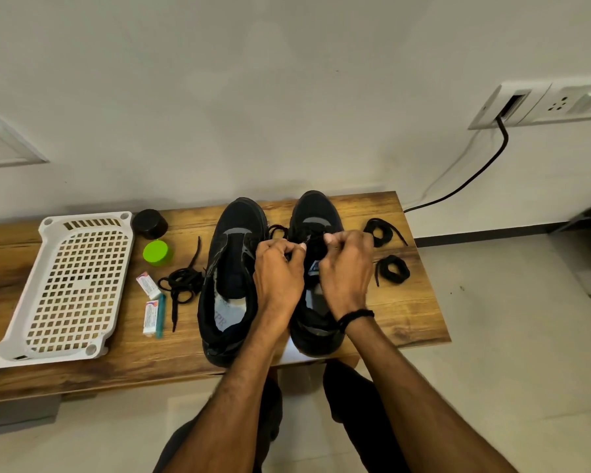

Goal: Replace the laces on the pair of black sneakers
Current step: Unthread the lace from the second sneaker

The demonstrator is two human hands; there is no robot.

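Black sneakers [232, 233] are stood side by side, right of the white tray [72, 288]. Over the one farther from the tray, the left hand [278, 271] and right hand [347, 268] are curled (thumbs forward), with its lace [316, 237] pinched by both.

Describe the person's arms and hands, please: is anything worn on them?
Both forearms are bare; no sleeves show. The left hand and the right hand wear no gloves, rings or watch that I can see. A black braided band circles the right wrist.
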